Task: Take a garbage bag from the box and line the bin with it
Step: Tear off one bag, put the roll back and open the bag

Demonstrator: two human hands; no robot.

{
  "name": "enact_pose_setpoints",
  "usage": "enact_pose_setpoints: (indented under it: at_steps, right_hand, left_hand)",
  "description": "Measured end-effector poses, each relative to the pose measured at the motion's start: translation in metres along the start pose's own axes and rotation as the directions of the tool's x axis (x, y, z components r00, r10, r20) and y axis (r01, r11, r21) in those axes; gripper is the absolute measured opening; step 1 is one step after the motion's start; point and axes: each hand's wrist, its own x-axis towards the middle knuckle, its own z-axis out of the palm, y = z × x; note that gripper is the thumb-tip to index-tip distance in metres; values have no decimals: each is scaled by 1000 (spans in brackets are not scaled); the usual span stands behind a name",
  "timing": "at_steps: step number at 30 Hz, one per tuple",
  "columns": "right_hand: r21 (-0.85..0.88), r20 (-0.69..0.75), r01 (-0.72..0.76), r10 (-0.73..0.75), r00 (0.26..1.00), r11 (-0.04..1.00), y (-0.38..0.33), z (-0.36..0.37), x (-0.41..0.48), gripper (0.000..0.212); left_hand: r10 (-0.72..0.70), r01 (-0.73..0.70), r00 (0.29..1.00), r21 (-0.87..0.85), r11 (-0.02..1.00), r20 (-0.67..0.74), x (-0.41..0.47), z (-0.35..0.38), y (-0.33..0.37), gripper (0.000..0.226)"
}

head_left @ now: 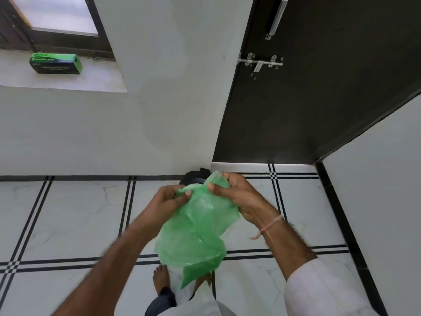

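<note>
A thin green garbage bag point(196, 233) hangs crumpled between my hands at the middle of the view. My left hand point(168, 201) pinches its top edge on the left, and my right hand point(234, 192) grips the top on the right. Just beyond my hands, a small part of the black bin point(193, 175) shows on the floor by the wall corner; the bag and hands hide most of it. The green and black bag box point(55, 63) lies on the window sill at the upper left, well away from both hands.
A white wall stands ahead, with a window point(59, 14) over the sill. A dark door point(319, 76) with a metal latch and handle stands at the right. The white tiled floor point(68, 213) has black lines. My bare feet point(160, 279) are below the bag.
</note>
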Motion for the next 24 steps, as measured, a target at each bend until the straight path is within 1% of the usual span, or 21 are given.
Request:
enact_pose_setpoints:
  at_steps: [1,2,4,6,7,8,9,10,11,12,13,14,15,16,18,19,20,22,24]
  right_hand:
    - [-86,31,17,-14,999,996,3,-5,0,34]
    - [-165,26,33,-29,999,986,7,-8,0,33]
    - [-269,-56,55,-72,996,962,14,-16,6,23]
    - [-319,-195,57,-125,973,946,20,-18,13,13]
    - [-380,-314,55,-184,931,924,22,-16,14,15]
    - [-437,-447,63,-277,850,897,23,-12,12,21]
    - [-461,-543,98,-368,755,882,22,-3,5,27]
    - [-435,-565,164,-411,716,885,21,9,-6,32]
    - [-365,-520,208,-384,763,907,20,25,-15,40]
    - [-282,-420,193,-302,856,940,19,42,-23,49]
    - [-210,-310,120,-183,933,970,21,55,-27,56]
    - [-141,-231,47,-79,970,989,24,65,-26,58]
    - [-73,-193,13,-27,981,997,27,69,-23,53]
    - [-16,-186,1,-4,983,1000,29,69,-18,42]
    - [43,-192,-18,25,981,999,26,57,-10,20]
    - [71,-182,-39,52,982,997,24,49,-7,16]
    - [123,-161,-69,89,983,990,22,41,-5,13]
    - [257,-113,-151,184,976,955,21,26,3,20]
    - [426,-95,-223,289,953,876,22,15,13,27]
  left_hand:
    - [-62,64,998,-119,991,15,1,-8,1,41]
    - [-117,121,993,-215,969,30,3,-17,1,46]
    - [-190,191,981,-321,928,35,4,-28,3,49]
    - [-220,203,976,-350,914,-7,3,-26,2,53]
    - [-211,181,976,-356,917,-46,2,-22,1,54]
    - [-193,142,975,-368,919,-107,2,-17,0,53]
    - [-175,97,969,-382,919,-175,1,-11,-1,50]
    - [-162,60,960,-395,917,-230,1,-5,-3,46]
    - [-161,42,953,-415,909,-255,1,2,-5,44]
    - [-167,37,952,-444,895,-257,1,10,-5,41]
    - [-175,43,955,-474,879,-238,1,17,-6,38]
    - [-188,55,958,-506,861,-215,0,23,-6,35]
    - [-199,67,961,-534,843,-193,0,26,-6,35]
    - [-209,81,962,-552,830,-174,1,27,-7,37]
    - [-234,112,961,-566,817,-147,4,23,-8,50]
    - [-254,131,958,-579,805,-136,6,19,-11,54]
    - [-279,149,952,-604,783,-127,6,15,-12,55]
    - [-327,151,936,-694,704,-128,8,5,-16,46]
    - [-332,110,935,-787,606,-125,7,-4,-17,38]
